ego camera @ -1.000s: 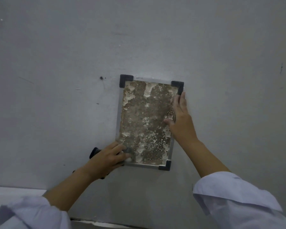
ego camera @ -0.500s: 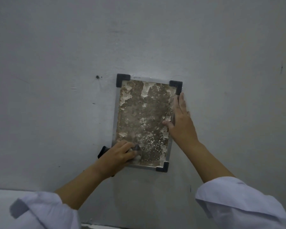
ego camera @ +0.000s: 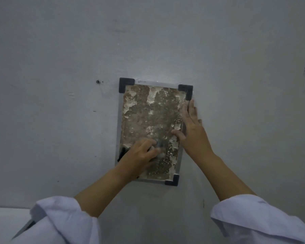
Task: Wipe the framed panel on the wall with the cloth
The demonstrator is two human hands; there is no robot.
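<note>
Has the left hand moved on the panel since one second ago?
Yes. The left hand went from the lower-left corner of the framed panel up and right, toward its middle.

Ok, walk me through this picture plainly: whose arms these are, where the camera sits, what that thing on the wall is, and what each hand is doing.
There is no machine here. A person works with two bare hands, and the single camera is worn on their head, so you look forward along their own arms at a grey wall.

On the wall hangs the framed panel: a light frame with dark corner pieces, its face blotched brown and white.

The left hand is curled and pressed against the lower part of the panel. A small grey wad, probably the cloth, shows at its fingertips, but it is blurred. Something dark pokes out behind that hand; I cannot tell what it is.

The right hand lies flat along the panel's right edge, thumb on the face, apparently steadying it.

The white sleeves at the bottom are the person's own.
</note>
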